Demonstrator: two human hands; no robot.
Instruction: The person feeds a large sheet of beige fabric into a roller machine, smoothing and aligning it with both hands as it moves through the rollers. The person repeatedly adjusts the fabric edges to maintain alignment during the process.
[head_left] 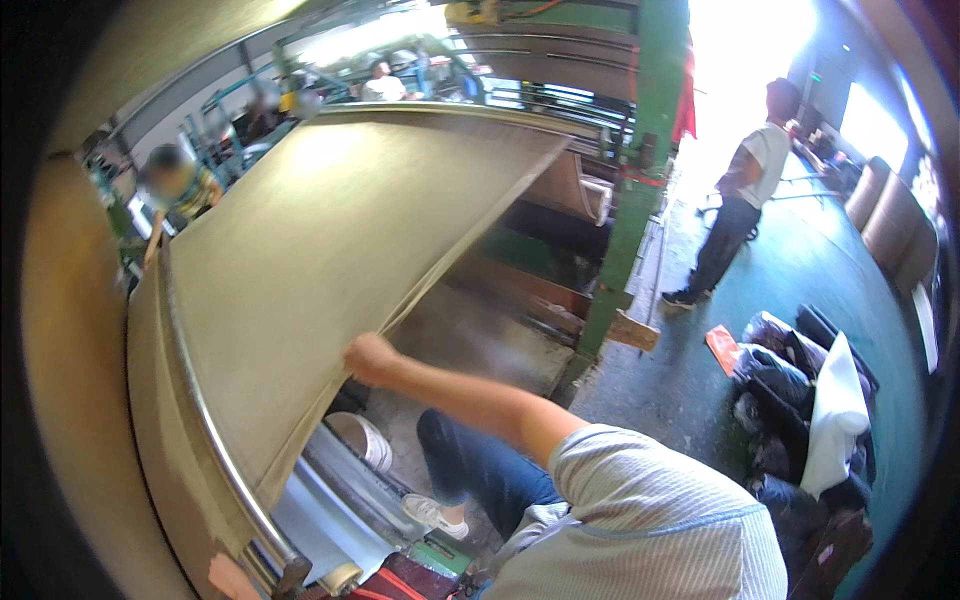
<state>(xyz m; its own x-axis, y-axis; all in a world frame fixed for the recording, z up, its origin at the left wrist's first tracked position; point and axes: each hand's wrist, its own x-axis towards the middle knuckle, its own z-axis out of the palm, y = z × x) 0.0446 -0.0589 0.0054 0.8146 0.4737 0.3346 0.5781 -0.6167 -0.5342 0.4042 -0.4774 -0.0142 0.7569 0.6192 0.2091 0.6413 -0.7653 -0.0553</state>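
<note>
A wide sheet of olive-brown fabric (330, 220) stretches from the machine at the back down to a shiny metal roller bar (215, 430), then hangs over it. My right hand (371, 360) is closed in a fist at the fabric's right edge, gripping it, with the arm stretched across. Low at the left, my left hand (230, 577) rests against the hanging fabric near the bar's near end. Its fingers are mostly hidden and blurred. Beneath the sheet lies a pale, smooth rolled surface (330, 510) beside a white bucket (360, 440).
A green machine post (640, 150) rises right of the fabric. One person (180, 190) stands at the fabric's far left edge, another (750, 190) on the green floor at right. Bagged dark bundles and a white roll (838, 415) lie on the floor at right.
</note>
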